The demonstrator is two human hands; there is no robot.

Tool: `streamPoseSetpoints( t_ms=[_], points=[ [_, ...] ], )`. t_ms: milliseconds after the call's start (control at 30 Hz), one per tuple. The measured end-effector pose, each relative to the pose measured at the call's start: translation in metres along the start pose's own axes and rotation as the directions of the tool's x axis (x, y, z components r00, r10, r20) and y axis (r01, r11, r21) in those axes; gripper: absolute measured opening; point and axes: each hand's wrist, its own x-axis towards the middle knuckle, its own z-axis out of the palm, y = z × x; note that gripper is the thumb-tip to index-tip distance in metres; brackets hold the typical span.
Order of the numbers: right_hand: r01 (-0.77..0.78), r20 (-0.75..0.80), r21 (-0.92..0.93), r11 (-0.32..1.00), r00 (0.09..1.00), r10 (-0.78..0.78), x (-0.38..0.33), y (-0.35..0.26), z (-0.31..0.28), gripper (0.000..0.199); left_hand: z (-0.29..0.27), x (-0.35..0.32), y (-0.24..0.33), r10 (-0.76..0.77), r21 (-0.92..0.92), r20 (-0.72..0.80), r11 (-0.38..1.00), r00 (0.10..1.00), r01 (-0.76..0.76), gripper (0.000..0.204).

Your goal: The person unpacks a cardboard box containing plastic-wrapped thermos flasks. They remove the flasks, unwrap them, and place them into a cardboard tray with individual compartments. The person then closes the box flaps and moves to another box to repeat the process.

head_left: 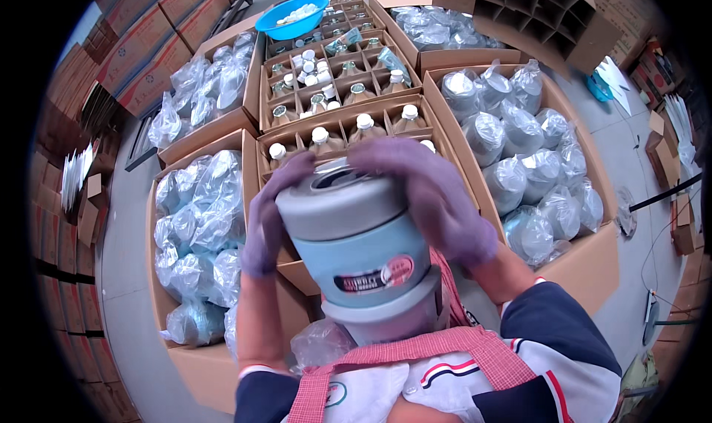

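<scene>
Close to my chest stands a large round container (360, 252), seemingly an insulated jug, light blue with a thick grey lid and a pale lower part. My left hand (268, 214), in a purple glove, is pressed against the left side of its lid. Over the lid's top and right edge curves my right hand (437, 189), gloved alike and smeared a little by motion. Just beyond the container, a divided carton (437, 110) holds glass bottles (366, 129) with white caps. Part of that carton is hidden behind the container and my hands.
Cartons of plastic-wrapped clear vessels flank me at left (196, 230) and right (519, 149). A blue basin (293, 24) of small white pieces rests on the far divided cartons. An upturned divider carton (534, 15) is at the far right; stacked boxes (141, 37) line the left.
</scene>
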Motion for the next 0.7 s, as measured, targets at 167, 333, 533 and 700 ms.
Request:
streamPoseSetpoints(
  t_ms=[167, 333, 533, 700],
  points=[
    [-0.531, -0.022, 0.543, 0.651, 0.766, 0.643, 0.008, 0.023, -0.009, 0.055, 0.033, 0.018, 0.029, 0.185, 0.104, -0.054, 0.978, 0.981, -0.178, 0.058],
    [-0.130, -0.102, 0.324, 0.937, 0.980, 0.171, 0.012, -0.004, -0.009, 0.068, 0.016, 0.000, 0.003, -0.170, -0.093, -0.239, 0.984, 0.956, 0.152, 0.049],
    [-0.045, -0.033, 0.307, 0.951, 0.998, 0.058, 0.010, -0.012, -0.005, 0.074, 0.011, -0.002, -0.009, -0.251, -0.234, -0.083, 0.946, 0.965, 0.225, 0.055],
    [-0.626, 0.187, 0.475, 0.618, 0.758, 0.625, 0.009, 0.025, -0.013, 0.088, 0.036, 0.014, 0.044, 0.191, 0.145, -0.007, 0.972, 0.982, -0.188, 0.049]
  ],
)
